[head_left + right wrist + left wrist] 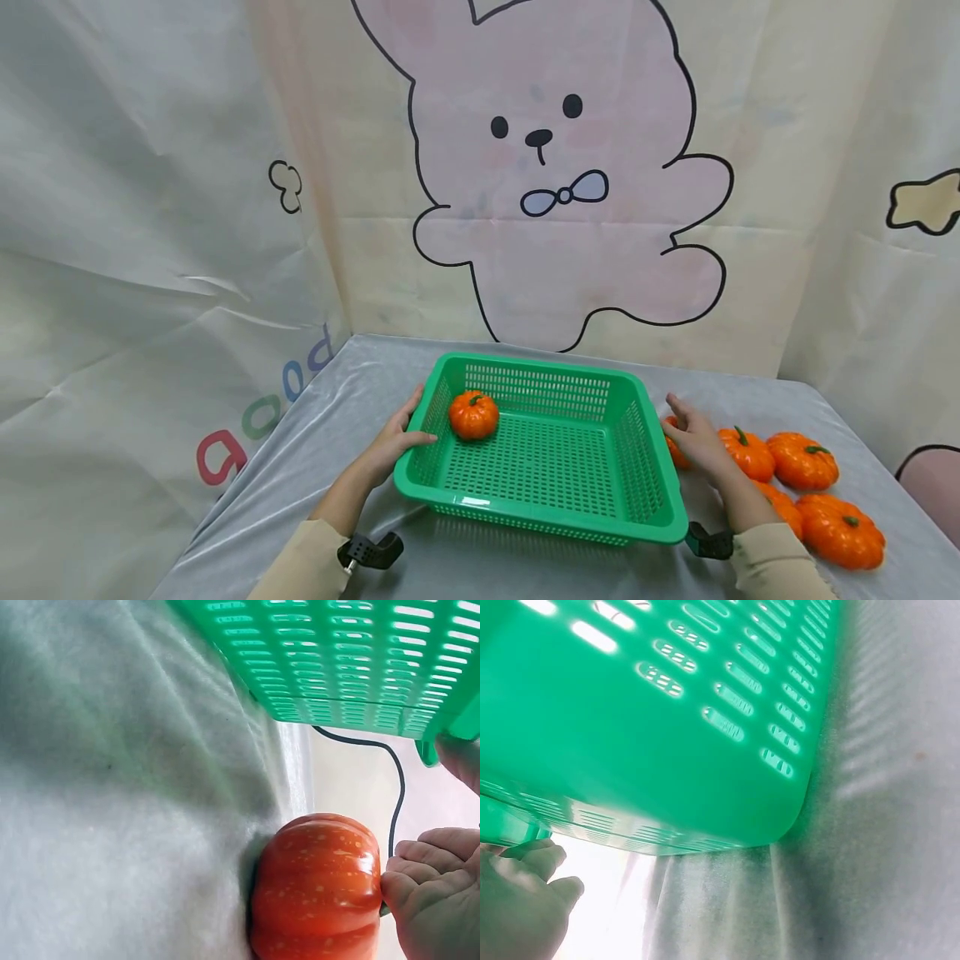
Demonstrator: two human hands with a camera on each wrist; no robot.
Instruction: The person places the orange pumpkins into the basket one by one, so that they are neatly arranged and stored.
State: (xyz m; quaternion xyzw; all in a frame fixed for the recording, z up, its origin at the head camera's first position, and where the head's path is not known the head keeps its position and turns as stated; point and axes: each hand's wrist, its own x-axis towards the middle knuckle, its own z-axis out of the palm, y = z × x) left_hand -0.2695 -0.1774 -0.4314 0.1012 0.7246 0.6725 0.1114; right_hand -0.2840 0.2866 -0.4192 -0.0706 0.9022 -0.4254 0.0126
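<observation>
- Backdrop: pale fabric sheets (757,108) behind and on both sides; the rear one bears a large pink cartoon bear (562,267) with a blue bow tie, the left one colored letters (262,417), the right one a yellow star (926,204).
- Surface: table (465,575) draped in gray, wrinkled cloth.
- Green basket (555,458): rectangular, perforated walls and floor, at the middle of the table, opening up.
- Basket contents: one orange pumpkin (474,417) with a green stem, in the far left part, near the left wall.
- Left grip (392,446), a bare hand: grasping the basket's left rim, thumb laid over the edge, fingers outside.
- Right grip (701,442), a bare hand: released, fingers extended, beside the basket's right wall; in the right wrist view the thumb is at the rim. Whether it bears on the rim cannot be told.
- Partly hidden pumpkin (676,448): between the basket and the right grip; the fingers are just beside its stem, contact uncertain.
- Four further pumpkins (804,462) clustered on the table to the right of the right forearm, one partly covered by it.
- Person: beige sleeves (296,562), a black device (370,552) at each wrist.
- Right wrist view also records a dark cable (399,776) beyond the basket.
</observation>
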